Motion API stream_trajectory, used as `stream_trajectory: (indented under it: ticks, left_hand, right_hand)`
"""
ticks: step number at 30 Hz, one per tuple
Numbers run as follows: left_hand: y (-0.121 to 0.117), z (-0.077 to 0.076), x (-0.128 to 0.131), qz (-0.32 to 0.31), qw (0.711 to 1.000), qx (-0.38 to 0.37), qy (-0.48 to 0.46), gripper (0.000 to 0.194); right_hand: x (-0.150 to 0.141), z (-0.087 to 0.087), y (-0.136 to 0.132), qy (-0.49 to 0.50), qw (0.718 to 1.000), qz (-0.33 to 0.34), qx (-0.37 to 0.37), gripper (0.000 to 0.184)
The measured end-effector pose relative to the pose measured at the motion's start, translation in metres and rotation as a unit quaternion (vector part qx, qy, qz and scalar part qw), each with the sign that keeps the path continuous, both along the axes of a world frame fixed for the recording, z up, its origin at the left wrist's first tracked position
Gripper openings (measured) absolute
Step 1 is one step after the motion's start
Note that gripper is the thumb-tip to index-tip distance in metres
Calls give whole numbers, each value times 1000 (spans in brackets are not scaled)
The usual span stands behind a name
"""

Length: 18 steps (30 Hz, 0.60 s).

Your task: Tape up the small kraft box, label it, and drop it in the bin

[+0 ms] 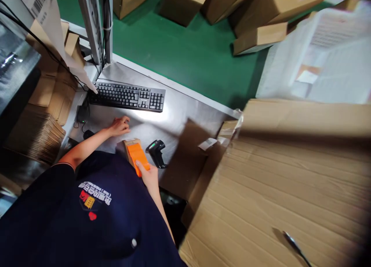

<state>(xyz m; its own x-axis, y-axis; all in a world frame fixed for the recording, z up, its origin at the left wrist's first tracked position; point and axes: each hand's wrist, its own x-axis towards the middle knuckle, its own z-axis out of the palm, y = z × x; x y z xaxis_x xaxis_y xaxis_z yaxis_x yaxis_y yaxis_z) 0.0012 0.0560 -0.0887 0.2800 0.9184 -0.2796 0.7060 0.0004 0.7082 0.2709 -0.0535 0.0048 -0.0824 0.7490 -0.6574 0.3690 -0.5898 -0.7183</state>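
Note:
My right hand (148, 174) grips an orange block-shaped tool (138, 156), thumb across its top; its exact kind is not clear. Under it, a small brown cardboard box (126, 144) stands on the metal table in front of my body, partly covered. My left hand (119, 126) hovers over or rests on the table, fingers loosely bent and apart, with nothing in them. Beyond that hand lies a black keyboard (127, 96). A black barcode scanner (157, 153) with a small green light sits just right of the orange tool.
A large cardboard carton (278, 182) fills the right side, a pen-like metal tool (295, 245) on top. Several boxes (185, 6) stand on the green surface (174, 46) behind a raised edge. Flattened cartons (34, 137) are stacked left. A label strip (55, 39) hangs beside a metal post (95, 23).

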Motion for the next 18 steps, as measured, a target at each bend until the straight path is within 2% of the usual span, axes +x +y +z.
stream_trajectory:
  ticks: [5,8,10,13,16,18]
  left_hand:
    - [-28,-19,23,15,1000,-23,15,22]
    - [-38,-17,29,24,999,-21,20,13]
    - [-39,-11,28,46,999,-19,7,23]
    - [-42,-1,28,86,987,-78,-113,38]
    - [-53,2,34,82,955,-165,-231,51]
    - [-61,-1,38,89,933,-218,-272,54]
  right_hand:
    - [-5,1,-1,2,1000,-14,-1,54]
    - [-8,4,0,8,1000,-25,-14,53]
    - [-8,5,1,10,999,-29,-17,52]
    - [-8,4,1,10,999,-29,-12,52]
    - [-6,0,-1,10,999,-30,-8,52]
    - [-6,-1,-2,7,1000,-31,-3,52]
